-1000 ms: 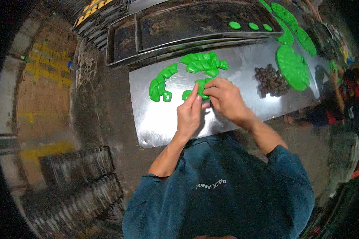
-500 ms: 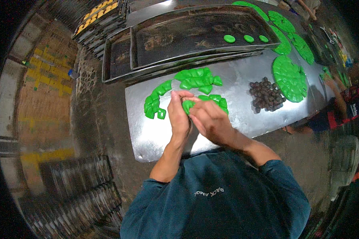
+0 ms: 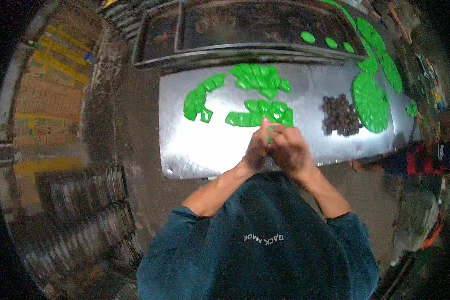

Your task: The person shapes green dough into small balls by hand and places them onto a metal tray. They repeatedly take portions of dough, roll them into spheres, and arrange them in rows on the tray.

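Hands: two, brought together above the near edge of the table; the left hand (image 3: 257, 150) and the right hand (image 3: 291, 147) both close around one small green piece (image 3: 270, 136), fingers bent over it. Blur hides which fingertips press it.
Held piece: one, mostly covered by the fingers, just nearer than the middle group of cut pieces.
Cut green pieces: three groups, a curved row (image 3: 197, 102) at left, a far cluster (image 3: 257, 79) and a near cluster (image 3: 262, 112); pieces abut, so no sure count of each.
Dark balls: one heap (image 3: 341, 116) to the right of the hands, too crowded to count.
Green slabs: one large scored oval (image 3: 370, 104) right of the heap, with several more beyond it whose edges run together.
Green discs: three, in a row at the right end of the far tray (image 3: 265, 25), the leftmost disc (image 3: 308, 37) largest to the eye.
Table: one shiny metal top (image 3: 200, 150), bright with glare at left.
Room: dark, stained floor (image 3: 147, 200); a tan board with yellow strips (image 3: 50, 102) at left; stacked dark trays (image 3: 85, 195) near left; one other person (image 3: 417, 161) in dark and red clothing at right.
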{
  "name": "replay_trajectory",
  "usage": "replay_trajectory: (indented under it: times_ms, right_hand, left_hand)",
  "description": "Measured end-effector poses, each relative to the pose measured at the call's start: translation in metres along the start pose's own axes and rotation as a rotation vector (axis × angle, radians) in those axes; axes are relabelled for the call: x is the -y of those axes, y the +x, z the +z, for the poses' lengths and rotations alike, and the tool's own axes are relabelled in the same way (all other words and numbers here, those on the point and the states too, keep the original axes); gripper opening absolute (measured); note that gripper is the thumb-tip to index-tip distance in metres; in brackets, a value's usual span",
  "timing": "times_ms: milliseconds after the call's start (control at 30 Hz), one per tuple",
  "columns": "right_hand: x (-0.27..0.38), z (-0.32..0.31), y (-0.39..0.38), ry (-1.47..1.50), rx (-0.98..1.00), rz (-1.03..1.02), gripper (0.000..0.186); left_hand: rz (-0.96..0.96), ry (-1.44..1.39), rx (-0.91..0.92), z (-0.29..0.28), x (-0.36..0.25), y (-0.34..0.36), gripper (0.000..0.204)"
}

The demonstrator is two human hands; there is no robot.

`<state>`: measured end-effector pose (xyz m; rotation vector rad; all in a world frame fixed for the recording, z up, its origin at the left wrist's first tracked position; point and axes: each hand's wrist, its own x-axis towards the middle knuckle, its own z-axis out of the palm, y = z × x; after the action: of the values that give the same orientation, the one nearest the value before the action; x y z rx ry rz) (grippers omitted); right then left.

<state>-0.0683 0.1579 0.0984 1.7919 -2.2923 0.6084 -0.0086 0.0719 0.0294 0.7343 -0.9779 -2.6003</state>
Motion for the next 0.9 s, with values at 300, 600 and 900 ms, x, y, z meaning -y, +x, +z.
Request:
replay_trajectory:
  times_ms: [300,600,900]
  right_hand:
    - [-0.063,0.037,-0.132,0.032,0.25,0.306,0.025]
    - [-0.048,-0.017,-0.006,-0.291,-0.354,0.405,0.048]
    - [-0.112,0.084,-0.107,0.104,0.219,0.565,0.044]
  left_hand:
    - [0.514,1.922,-0.132,-0.104,-0.049,0.056,0.027]
    - [0.362,1.447,-0.185,-0.119,-0.052,0.021,0.023]
    - [0.138,0.251,-0.499,-0.177,-0.098,-0.06,0.025]
